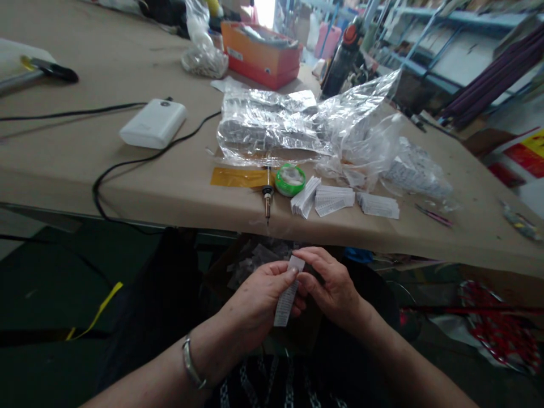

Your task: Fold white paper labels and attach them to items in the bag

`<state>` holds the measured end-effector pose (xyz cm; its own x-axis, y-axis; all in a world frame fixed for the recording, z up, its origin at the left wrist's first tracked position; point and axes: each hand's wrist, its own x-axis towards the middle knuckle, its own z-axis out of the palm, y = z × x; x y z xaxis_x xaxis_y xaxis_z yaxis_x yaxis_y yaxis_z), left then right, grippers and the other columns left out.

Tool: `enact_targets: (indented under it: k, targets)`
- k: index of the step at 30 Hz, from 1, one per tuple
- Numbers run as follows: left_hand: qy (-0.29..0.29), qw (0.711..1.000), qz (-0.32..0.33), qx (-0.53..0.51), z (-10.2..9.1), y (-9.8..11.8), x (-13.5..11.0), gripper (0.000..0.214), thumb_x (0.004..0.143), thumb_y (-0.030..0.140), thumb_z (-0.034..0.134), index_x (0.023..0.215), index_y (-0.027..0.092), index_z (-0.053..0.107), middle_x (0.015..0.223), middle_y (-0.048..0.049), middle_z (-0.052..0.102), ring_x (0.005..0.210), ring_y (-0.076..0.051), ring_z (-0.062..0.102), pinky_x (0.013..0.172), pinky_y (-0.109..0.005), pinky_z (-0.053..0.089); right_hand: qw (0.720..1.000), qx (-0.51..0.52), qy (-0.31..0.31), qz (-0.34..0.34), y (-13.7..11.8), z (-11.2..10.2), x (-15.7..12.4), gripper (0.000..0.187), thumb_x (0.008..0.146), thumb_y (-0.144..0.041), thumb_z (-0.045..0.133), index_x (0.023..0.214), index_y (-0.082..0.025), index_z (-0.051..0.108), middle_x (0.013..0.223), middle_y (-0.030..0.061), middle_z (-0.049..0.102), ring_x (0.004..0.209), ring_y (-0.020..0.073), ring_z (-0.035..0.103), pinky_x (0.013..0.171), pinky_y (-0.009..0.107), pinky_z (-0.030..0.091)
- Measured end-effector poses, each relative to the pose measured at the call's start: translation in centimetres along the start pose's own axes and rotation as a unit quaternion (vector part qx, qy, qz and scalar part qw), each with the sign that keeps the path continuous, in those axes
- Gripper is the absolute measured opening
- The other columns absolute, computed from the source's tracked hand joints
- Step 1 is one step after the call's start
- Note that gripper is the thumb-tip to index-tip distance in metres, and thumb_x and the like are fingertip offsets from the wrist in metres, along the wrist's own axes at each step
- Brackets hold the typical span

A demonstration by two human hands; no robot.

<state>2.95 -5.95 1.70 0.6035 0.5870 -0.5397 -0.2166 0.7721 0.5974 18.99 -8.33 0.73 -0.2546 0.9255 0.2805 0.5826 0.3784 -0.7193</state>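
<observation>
Over my lap, my left hand [263,292] pinches a narrow white printed label strip [285,303] between thumb and fingers. My right hand [329,283] meets it at the strip's upper end, thumb and fingertips closed around that end. Below and behind the hands sits a box holding many small translucent pieces [261,255]. On the table edge just beyond, a soldering iron [267,198] points its tip toward me. Beside it lie a green-rimmed roll [290,179] and stacks of white printed strips [334,199].
Crumpled clear plastic bags [272,124] lie behind the strips. A white power bank [153,123] with a black cable [123,164] rests at left. Farther back stands an orange box [261,54]; pink-handled tweezers [434,215] lie at right.
</observation>
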Motion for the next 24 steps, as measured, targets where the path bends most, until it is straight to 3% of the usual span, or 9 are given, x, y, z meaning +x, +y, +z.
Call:
enact_targets:
  k: [7,11,14,18,24]
  targets:
    - [0.003,1.000,0.002,0.006,-0.3,-0.1,0.1,0.017,0.080,0.029,0.060,0.081,0.012,0.060,0.065,-0.0010,0.059,0.050,-0.008,0.053,0.050,-0.021,0.042,1.000,0.002,0.000,0.003,0.1,0.5,0.3,0.031,0.090,-0.026,0.049,0.119,-0.019,0.055,0.110,0.0089,0.062,0.104,0.0207,0.057,0.090,0.034,0.045]
    - [0.011,1.000,0.003,-0.007,-0.5,0.0,0.1,0.019,0.078,0.031,0.062,0.081,0.013,0.061,0.064,-0.0003,0.059,0.049,-0.008,0.053,0.049,-0.020,0.041,0.996,0.062,0.010,0.061,-0.1,0.8,0.4,0.032,0.087,-0.027,0.054,0.119,-0.021,0.055,0.109,0.0073,0.064,0.101,0.0206,0.059,0.089,0.032,0.045]
    - [0.022,1.000,0.005,-0.010,-0.6,0.1,0.0,0.021,0.078,0.034,0.063,0.081,0.014,0.060,0.063,0.0002,0.059,0.048,-0.007,0.052,0.049,-0.020,0.041,0.977,0.158,0.027,0.141,-0.3,1.0,0.9,0.023,0.086,-0.029,0.055,0.107,-0.021,0.059,0.094,0.0039,0.066,0.086,0.0172,0.061,0.078,0.028,0.047]
    - [0.029,0.999,0.021,0.002,-0.7,0.2,0.0,0.023,0.079,0.037,0.061,0.081,0.014,0.060,0.063,0.0003,0.059,0.048,-0.007,0.051,0.049,-0.020,0.040,0.939,0.261,0.030,0.221,-0.2,1.4,1.8,0.013,0.082,-0.030,0.059,0.080,-0.018,0.061,0.072,-0.0013,0.060,0.065,0.0109,0.053,0.061,0.022,0.043]
    - [0.058,0.996,0.055,0.032,-1.2,0.1,0.1,0.022,0.079,0.035,0.061,0.076,0.013,0.058,0.061,0.0008,0.057,0.049,-0.008,0.050,0.050,-0.020,0.039,0.898,0.342,0.020,0.275,0.5,2.1,2.7,0.015,0.075,-0.029,0.066,0.072,-0.015,0.062,0.065,-0.0022,0.059,0.059,0.0090,0.050,0.058,0.021,0.041]
